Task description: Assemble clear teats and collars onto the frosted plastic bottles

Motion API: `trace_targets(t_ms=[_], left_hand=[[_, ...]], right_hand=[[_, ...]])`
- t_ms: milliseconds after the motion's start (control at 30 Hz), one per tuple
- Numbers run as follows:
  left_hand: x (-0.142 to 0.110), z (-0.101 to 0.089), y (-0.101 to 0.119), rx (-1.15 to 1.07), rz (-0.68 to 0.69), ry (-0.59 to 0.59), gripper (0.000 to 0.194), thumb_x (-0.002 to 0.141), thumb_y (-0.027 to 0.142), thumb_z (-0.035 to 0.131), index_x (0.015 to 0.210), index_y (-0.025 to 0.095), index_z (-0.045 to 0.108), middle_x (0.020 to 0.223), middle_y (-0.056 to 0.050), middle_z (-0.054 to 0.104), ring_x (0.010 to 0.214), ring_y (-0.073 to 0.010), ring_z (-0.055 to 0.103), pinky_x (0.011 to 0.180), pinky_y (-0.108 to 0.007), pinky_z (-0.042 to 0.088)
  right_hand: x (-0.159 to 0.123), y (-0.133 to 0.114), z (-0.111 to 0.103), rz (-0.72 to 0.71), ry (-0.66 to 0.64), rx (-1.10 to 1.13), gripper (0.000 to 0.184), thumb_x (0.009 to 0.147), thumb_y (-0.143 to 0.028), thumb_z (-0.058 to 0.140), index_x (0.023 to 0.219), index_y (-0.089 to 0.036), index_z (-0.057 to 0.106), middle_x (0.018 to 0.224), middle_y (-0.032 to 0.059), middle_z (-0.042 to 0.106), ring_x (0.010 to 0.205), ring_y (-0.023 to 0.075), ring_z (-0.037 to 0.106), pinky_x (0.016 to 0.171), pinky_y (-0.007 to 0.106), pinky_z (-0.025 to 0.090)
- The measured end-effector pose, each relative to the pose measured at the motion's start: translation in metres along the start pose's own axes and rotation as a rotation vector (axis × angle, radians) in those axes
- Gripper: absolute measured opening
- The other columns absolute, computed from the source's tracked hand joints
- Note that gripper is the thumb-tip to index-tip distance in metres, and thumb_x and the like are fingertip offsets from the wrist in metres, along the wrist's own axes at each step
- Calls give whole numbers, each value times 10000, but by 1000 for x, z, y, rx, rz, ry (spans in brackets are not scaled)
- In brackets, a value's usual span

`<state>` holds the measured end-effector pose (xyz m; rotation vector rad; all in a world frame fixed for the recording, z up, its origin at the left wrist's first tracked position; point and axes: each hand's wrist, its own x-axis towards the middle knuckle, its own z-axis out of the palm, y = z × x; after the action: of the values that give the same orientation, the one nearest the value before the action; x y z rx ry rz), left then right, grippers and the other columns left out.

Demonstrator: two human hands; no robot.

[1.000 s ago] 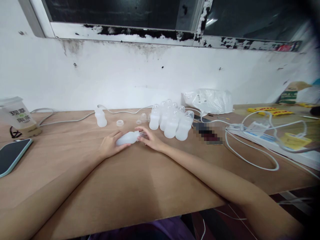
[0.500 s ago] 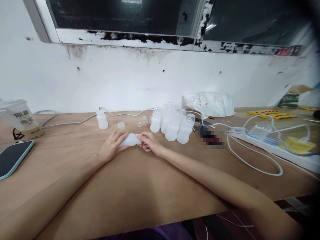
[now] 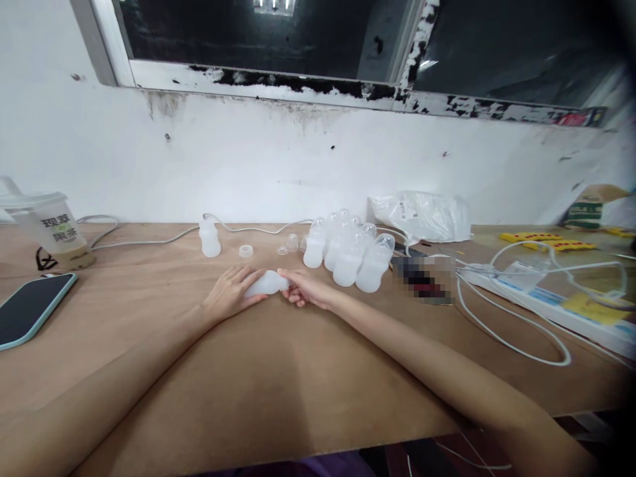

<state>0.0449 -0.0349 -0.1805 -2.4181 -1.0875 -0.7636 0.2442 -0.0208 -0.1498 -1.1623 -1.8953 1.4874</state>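
Note:
A small white plastic bottle (image 3: 267,283) lies on its side on the wooden table (image 3: 278,371) between both hands. My left hand (image 3: 230,293) wraps its body from the left. My right hand (image 3: 305,289) is closed in a pinch round the bottle's neck end, and the cap there is hidden by the fingers. Just behind stands a cluster of several white bottles with clear caps (image 3: 348,253). One uncapped bottle (image 3: 209,238) stands alone to the left, with a white ring (image 3: 245,251) and loose clear caps (image 3: 288,245) beside it.
A phone (image 3: 32,309) lies at the left edge near a lidded drink cup (image 3: 54,230). A plastic bag (image 3: 424,216) sits by the wall. A power strip (image 3: 541,291) with looping white cables (image 3: 517,334) fills the right side, with yellow packets (image 3: 546,240) behind.
The view has tilted slightly, so everything sits a little lower and more to the right. My right hand's fingers have closed tighter over the bottle's neck; the bottle stays on the table.

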Motion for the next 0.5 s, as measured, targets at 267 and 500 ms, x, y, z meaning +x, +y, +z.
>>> trace_targets(t_ms=[267,500], left_hand=[[3,2,-11,-76,-557,214,466,754,484,410,1130,209,411,970,-65,533,891,-210,520,716,-305,421],[3,4,-16,-211,-607,313,438,733,463,459,1103,228,435,966,-49,545,874,-198,525,716,-313,423]], right_hand=[[31,-14,-6,-347,543,-1039,366,818,-188,322,1167,-85,357,1073,171,495,1005,242,454,805,349,364],[119,-35,-22,86,728,-1158,499,681,-137,537,1125,60,418,1172,318,371,1158,402,250,883,586,146]])
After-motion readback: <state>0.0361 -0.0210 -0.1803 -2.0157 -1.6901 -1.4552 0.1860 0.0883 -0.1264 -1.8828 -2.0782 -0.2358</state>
